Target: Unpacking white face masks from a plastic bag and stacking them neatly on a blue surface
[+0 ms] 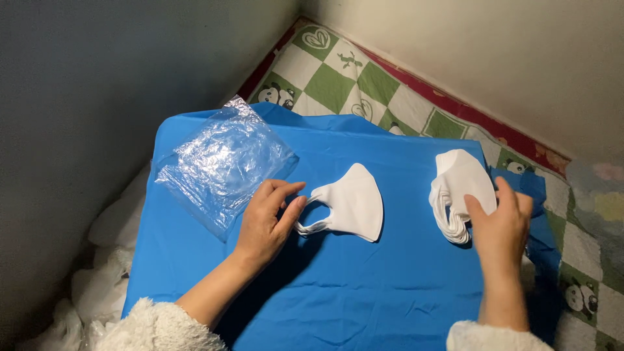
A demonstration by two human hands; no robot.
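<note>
Blue cloth (338,292) over checked bedding (338,81), left hand (266,224) grip pinching single white mask (351,203) by its loop, right hand (504,227) grip resting open on mask stack (458,182), fingertips hidden, clear bags (221,166) beside.

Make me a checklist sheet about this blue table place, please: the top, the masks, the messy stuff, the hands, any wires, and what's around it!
Surface: blue cloth, smooth, covering the work area.
Job's things: single white mask lying flat mid-cloth; stack of white masks at the right edge of the cloth.
Clutter: pile of clear plastic bags on the cloth's upper left corner.
Grippers: left hand pinches the single mask's ear loop with its fingers; right hand rests on the mask stack. White fluffy sleeves on both arms.
Cables: nothing seen.
Surroundings: green-and-white checked panda blanket underneath, grey wall left, pale wall behind, white plastic bags at lower left.
</note>
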